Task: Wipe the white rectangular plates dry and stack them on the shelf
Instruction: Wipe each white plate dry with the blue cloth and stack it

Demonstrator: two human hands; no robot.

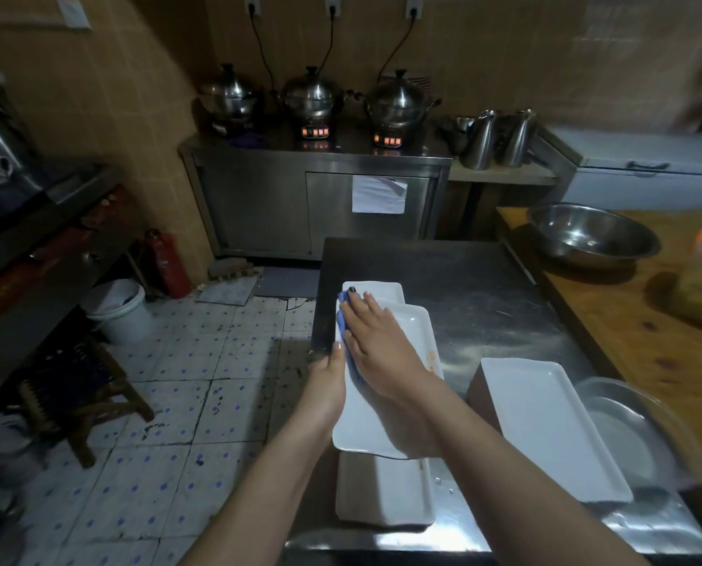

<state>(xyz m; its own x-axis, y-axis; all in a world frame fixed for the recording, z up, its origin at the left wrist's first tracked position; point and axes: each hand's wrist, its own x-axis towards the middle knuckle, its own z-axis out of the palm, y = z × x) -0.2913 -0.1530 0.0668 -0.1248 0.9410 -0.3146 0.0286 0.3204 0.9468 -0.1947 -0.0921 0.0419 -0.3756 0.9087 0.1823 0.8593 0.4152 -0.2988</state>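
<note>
White plate (412, 332) (blue cloth (343, 320))

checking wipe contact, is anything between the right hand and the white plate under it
Yes: a blue cloth lies under the flat fingers of the right hand, between them and the white rectangular plate, which the left hand holds by its left edge. Nothing else visible separates them.

My feed is dim and soft. Light falls from above onto the steel tabletop (500, 304), glaring along its near edge; the white plates (545, 422) nearly bleach out. Corners bow, darken and smear with blur.
</note>
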